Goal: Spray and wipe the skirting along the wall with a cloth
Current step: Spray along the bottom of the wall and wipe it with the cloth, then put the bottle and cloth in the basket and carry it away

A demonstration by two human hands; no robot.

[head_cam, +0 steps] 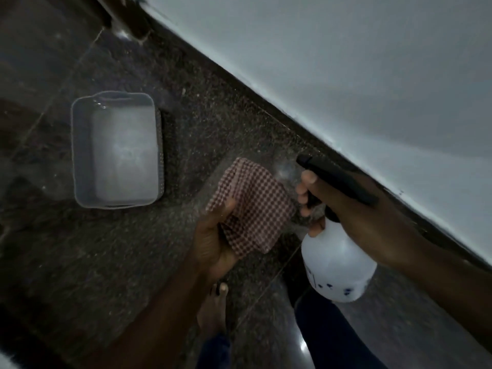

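Toes of a bare foot (213, 307) and a dark trouser leg (327, 339) sit lowest in the view, on a dark speckled polished stone floor (106, 249). Just above them the left hand (213, 235) has its fingers and thumb curled round a crumpled red-and-white checked cloth (255, 206), held up off the floor with its loose corners spread. To the right of the cloth, the right hand (346, 206) is wrapped round the neck and trigger of a white translucent plastic spray bottle (338, 265), which is tilted. Its black spray head (335, 174) points up and to the left, and a pale haze hangs at the nozzle beside the cloth. Further left, well apart from both hands, a translucent white rectangular plastic tub (117, 150) with a perforated side stands on the floor. Beyond it all the dark stone skirting (239, 89) runs diagonally along the foot of a pale painted wall (346, 62). The spray head and the right forearm cover a stretch of the skirting in this view, and in the dim light its surface is hard to read. Counted: one cloth, one spray bottle, one tub, two hands, one bare foot.
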